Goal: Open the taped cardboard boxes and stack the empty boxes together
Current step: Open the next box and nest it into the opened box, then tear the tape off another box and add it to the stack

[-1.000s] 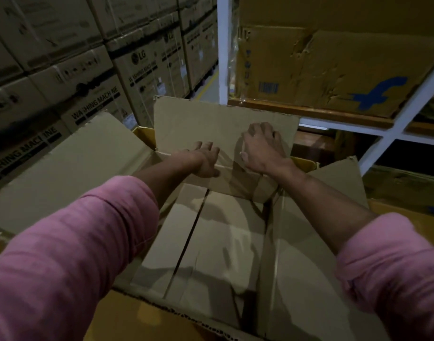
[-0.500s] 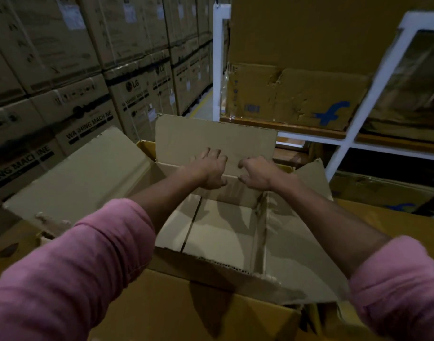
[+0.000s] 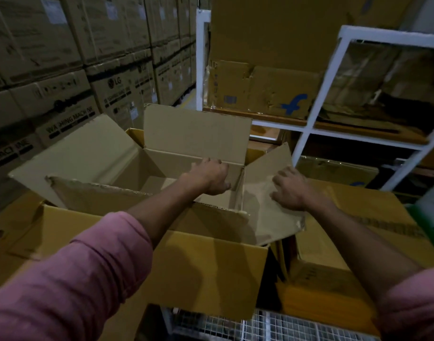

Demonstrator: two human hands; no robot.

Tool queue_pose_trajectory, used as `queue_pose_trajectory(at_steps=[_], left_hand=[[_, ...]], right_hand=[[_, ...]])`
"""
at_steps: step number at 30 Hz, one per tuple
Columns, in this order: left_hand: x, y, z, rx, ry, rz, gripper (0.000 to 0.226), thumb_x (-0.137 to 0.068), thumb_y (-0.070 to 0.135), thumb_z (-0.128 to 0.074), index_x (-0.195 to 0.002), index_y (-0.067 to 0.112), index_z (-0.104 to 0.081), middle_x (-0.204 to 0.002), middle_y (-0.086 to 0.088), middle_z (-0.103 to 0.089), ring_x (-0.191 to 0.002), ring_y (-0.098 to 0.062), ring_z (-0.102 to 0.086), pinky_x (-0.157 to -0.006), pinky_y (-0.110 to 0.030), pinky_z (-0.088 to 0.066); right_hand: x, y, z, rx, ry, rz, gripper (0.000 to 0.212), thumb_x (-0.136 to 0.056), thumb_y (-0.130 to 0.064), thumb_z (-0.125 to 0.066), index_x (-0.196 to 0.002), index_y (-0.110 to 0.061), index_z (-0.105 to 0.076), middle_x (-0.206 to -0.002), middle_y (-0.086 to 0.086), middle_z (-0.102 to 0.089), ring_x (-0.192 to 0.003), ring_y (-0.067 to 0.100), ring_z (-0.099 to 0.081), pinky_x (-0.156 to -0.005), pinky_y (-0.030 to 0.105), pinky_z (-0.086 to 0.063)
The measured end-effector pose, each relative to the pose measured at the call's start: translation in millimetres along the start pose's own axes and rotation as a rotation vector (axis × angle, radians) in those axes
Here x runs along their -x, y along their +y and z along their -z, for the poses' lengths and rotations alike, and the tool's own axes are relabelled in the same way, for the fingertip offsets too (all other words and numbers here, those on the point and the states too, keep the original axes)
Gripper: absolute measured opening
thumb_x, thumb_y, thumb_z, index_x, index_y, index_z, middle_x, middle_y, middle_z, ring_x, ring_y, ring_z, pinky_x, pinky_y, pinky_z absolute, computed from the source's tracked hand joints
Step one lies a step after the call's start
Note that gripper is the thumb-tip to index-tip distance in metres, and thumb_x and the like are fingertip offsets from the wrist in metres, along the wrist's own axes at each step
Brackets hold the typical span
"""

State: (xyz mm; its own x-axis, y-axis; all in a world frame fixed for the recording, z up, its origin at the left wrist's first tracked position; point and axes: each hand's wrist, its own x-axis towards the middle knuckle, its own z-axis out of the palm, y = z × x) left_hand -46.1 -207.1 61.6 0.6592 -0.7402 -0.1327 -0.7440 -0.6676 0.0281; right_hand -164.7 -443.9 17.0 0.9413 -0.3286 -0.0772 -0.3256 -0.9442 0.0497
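An empty light-brown cardboard box stands open, nested inside a larger yellow-brown box. Its flaps are spread: the far one upright, the left one splayed outward, the near one leaning in with a torn edge. My left hand grips the rim of the far wall near its right corner, fingers curled over the fold. My right hand rests on the right flap with fingers spread, pressing it outward.
Stacked washing-machine cartons form a wall on the left. A white metal rack behind holds worn flattened cartons. Another yellow box sits at right, and wire mesh shows below the boxes.
My right hand left the far wall and came down onto the right flap. My left hand slid right along the far rim. The view has drawn back, showing the outer yellow box.
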Motion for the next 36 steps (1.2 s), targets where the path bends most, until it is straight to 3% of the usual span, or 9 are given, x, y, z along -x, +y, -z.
queue_pose_trajectory(at_steps=[7, 10, 13, 17, 22, 26, 36], left_hand=[[18.3, 14.0, 6.1, -0.007, -0.009, 0.024, 0.062, -0.100, 0.049, -0.052, -0.151, 0.017, -0.040, -0.159, -0.011, -0.037, -0.144, -0.037, -0.033, -0.111, -0.063, -0.031], [23.5, 15.4, 10.7, -0.024, 0.023, 0.031, 0.061, -0.100, 0.048, -0.054, -0.150, 0.016, -0.042, -0.157, -0.011, -0.040, -0.142, -0.037, -0.036, -0.109, -0.061, -0.034], [30.3, 19.4, 10.8, -0.030, 0.060, 0.022, 0.061, -0.100, 0.048, -0.054, -0.150, 0.016, -0.041, -0.157, -0.011, -0.039, -0.143, -0.036, -0.034, -0.110, -0.061, -0.034], [35.1, 36.1, 12.4, -0.005, 0.164, -0.013, 0.066, -0.101, 0.046, -0.053, -0.155, 0.015, -0.032, -0.166, -0.012, -0.022, -0.153, -0.038, -0.016, -0.118, -0.064, -0.023], [28.3, 84.4, 3.0, 0.035, 0.269, -0.096, 0.069, -0.100, 0.052, -0.050, -0.156, 0.017, -0.029, -0.169, -0.012, -0.011, -0.156, -0.037, -0.002, -0.120, -0.064, -0.016], [27.3, 126.6, -7.3, 0.053, 0.320, -0.157, 0.066, -0.102, 0.051, -0.045, -0.155, 0.015, -0.029, -0.169, -0.013, -0.010, -0.156, -0.038, 0.000, -0.120, -0.063, -0.016], [-1.2, 212.4, -12.6, 0.140, 0.309, -0.269, 0.072, -0.100, 0.048, -0.052, -0.158, 0.015, -0.026, -0.169, -0.011, -0.012, -0.156, -0.034, -0.001, -0.124, -0.056, -0.011]], right_hand=[[-0.3, 6.5, -18.7, -0.106, -0.001, 0.010, 0.075, -0.080, -0.059, -0.037, -0.137, -0.013, -0.056, -0.155, 0.016, -0.038, -0.148, 0.037, -0.019, -0.116, 0.053, -0.030], [-0.1, 5.0, -15.6, -0.137, -0.003, 0.007, 0.068, -0.085, -0.058, -0.044, -0.139, -0.017, -0.055, -0.153, 0.014, -0.041, -0.147, 0.036, -0.020, -0.115, 0.056, -0.032], [10.1, -4.7, -6.3, -0.177, 0.064, 0.019, 0.057, -0.096, -0.050, -0.054, -0.145, -0.020, -0.050, -0.158, 0.011, -0.040, -0.153, 0.034, -0.015, -0.123, 0.054, -0.020], [28.9, -15.2, 5.1, -0.208, 0.198, 0.043, 0.059, -0.099, -0.051, -0.051, -0.151, -0.024, -0.042, -0.165, 0.008, -0.029, -0.157, 0.031, -0.006, -0.124, 0.055, -0.007], [66.4, -16.3, 15.4, -0.230, 0.327, 0.007, 0.068, -0.100, -0.057, -0.045, -0.157, -0.022, -0.030, -0.169, 0.007, -0.019, -0.158, 0.028, 0.001, -0.125, 0.055, -0.003], [95.6, 8.5, 12.4, -0.233, 0.355, -0.027, 0.071, -0.101, -0.054, -0.044, -0.160, -0.022, -0.021, -0.170, 0.008, -0.014, -0.158, 0.028, 0.004, -0.125, 0.057, -0.001], [119.9, 100.3, -14.5, -0.244, 0.308, -0.154, 0.078, -0.099, -0.068, -0.032, -0.162, -0.028, -0.011, -0.171, 0.007, -0.008, -0.158, 0.029, 0.005, -0.124, 0.058, 0.002]])
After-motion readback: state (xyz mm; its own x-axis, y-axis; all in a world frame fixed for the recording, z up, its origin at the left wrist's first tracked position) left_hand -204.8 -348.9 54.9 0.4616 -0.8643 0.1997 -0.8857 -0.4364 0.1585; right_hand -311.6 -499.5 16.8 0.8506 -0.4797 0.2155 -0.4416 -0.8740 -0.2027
